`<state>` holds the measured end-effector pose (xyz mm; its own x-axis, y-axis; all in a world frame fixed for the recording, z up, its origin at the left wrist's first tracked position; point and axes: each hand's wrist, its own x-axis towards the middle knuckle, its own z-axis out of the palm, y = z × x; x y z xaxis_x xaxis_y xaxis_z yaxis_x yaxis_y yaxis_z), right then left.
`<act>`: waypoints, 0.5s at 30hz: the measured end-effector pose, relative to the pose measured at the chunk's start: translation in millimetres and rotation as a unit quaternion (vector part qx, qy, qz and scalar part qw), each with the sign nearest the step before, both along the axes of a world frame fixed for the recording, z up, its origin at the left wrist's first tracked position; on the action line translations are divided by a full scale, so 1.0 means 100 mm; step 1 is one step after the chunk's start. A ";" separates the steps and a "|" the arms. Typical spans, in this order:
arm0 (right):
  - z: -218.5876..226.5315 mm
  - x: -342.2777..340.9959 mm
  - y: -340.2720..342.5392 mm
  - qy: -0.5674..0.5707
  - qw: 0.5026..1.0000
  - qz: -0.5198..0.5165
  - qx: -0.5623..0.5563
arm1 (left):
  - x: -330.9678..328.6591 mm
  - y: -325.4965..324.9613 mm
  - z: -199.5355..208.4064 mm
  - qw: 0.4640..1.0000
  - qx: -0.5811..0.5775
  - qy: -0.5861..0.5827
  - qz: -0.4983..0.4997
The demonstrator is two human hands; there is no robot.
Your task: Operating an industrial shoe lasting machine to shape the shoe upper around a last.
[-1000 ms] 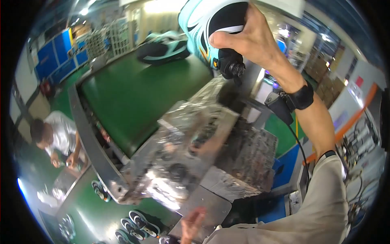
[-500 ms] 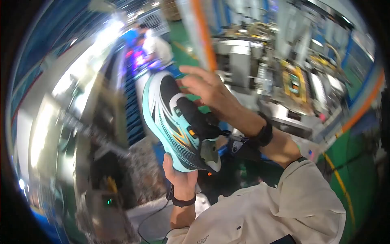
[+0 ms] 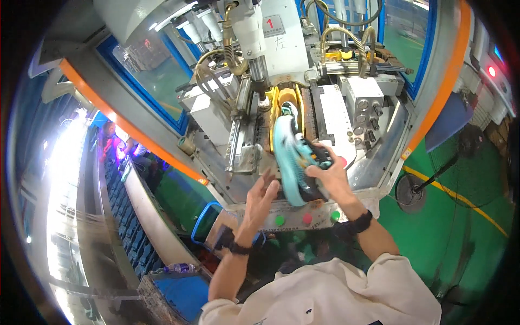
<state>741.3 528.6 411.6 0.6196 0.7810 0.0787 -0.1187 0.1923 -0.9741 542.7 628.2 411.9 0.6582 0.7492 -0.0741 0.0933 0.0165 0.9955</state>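
A running shoe (image 3: 292,170) with a teal sole and a black and white upper is gripped at its opening by my right hand (image 3: 331,176). It hangs tilted on its side, in front of the yellow-padded clamp (image 3: 274,119) of a machine. Between the pads shows a small teal, black and white patterned piece (image 3: 289,109); the held shoe covers part of it, so I cannot tell whether it is a second shoe. My left hand (image 3: 261,203) is open and empty, fingers apart, just left of the shoe's heel and apart from it.
Metal blocks and hoses flank the clamp, with a knobbed control box (image 3: 364,111) on the right. Green and red buttons (image 3: 307,218) line the machine's front edge. Orange-edged posts (image 3: 135,127) stand either side. A conveyor (image 3: 143,216) runs at left; a fan (image 3: 413,192) stands right.
My view has swung from the conveyor side to face the machine. The shoe has left my left hand and is now in my right, in front of the clamp.
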 end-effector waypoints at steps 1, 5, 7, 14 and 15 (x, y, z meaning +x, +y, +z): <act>-0.01 0.26 -0.06 0.001 1.000 -0.021 -0.019 | 0.26 0.27 -0.17 0.997 0.046 0.057 -0.005; 0.00 0.74 -0.10 -0.078 0.988 -0.131 0.001 | 1.12 1.44 -0.76 0.985 0.131 0.071 0.093; 0.12 0.87 -0.23 -0.096 0.980 -0.172 -0.022 | 1.54 1.73 -0.68 0.960 0.209 0.145 0.113; 0.14 1.12 -0.15 -0.151 0.933 -0.295 -0.142 | 2.68 2.50 -1.59 0.919 0.225 0.296 0.131; 0.15 1.19 -0.08 -0.177 0.924 -0.298 -0.162 | 2.73 2.54 -1.63 0.922 0.198 0.304 0.133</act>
